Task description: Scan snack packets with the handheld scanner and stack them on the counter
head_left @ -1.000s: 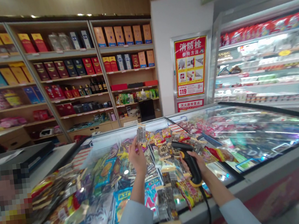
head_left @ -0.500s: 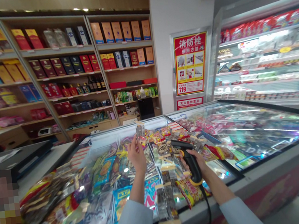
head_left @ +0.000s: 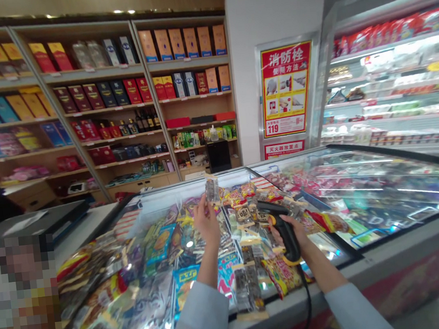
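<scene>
Pale blue sleeves (head_left: 199,321) ended at two bare hands above a glass-topped chest freezer (head_left: 401,247). The right hand (head_left: 299,234) was closed around the grip of a black handheld barcode scanner (head_left: 273,208) with yellow trim, its black cord (head_left: 306,294) dropping past the freezer's edge. The left hand (head_left: 206,223) was raised, its fingertips (head_left: 205,203) pinched together on the lower end of a small clear snack packet (head_left: 212,190), which stood upright. Beneath both hands lay heaped snack bags (head_left: 162,254) inside the freezer. Beyond stood wooden shelves (head_left: 90,57) of gift boxes (head_left: 179,43), a red fire-hydrant instruction poster (head_left: 285,88), and, to the right, a chilled display case (head_left: 400,88).
</scene>
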{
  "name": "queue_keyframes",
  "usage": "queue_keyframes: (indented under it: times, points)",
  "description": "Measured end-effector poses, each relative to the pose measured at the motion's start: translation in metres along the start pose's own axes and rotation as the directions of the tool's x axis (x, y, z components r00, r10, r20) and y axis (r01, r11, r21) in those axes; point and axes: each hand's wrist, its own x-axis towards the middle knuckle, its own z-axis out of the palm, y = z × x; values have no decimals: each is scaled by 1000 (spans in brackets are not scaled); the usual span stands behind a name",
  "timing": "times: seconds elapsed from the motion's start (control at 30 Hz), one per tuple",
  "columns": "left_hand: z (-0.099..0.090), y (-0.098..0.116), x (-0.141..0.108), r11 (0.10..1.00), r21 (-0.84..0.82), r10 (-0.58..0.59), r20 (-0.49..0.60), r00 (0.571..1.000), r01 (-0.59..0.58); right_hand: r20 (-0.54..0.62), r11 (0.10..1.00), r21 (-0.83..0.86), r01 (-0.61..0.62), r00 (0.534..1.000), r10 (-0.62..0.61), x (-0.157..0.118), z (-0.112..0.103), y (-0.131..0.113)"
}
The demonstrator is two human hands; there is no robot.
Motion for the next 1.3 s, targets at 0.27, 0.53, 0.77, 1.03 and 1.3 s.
queue_keyframes:
  times: [0.27, 0.53, 0.77, 1.03, 1.3]
  points:
    - [-13, 4, 12, 994, -68, -84, 82, 993, 90, -23, 996, -65, 63, 998, -65, -29, 20, -47]
    - [-116, 4, 41, 992, 53, -120, 62, 991, 117, -2, 998, 19, 62, 998, -62, -20, 97, -26]
    - [-238, -17, 54, 965, 230, -104, -107, 989, 126, 149, 1000, -13, 4, 989, -2, 20, 173, 42]
    - [-345, -23, 72, 856, 496, -22, -244, 970, 144, 257, 982, 123, -143, 960, 108, 56, 237, 122]
    - [-369, -44, 75, 706, 696, -2, -180, 984, 129, 271, 957, 184, -223, 948, 169, 79, 269, 181]
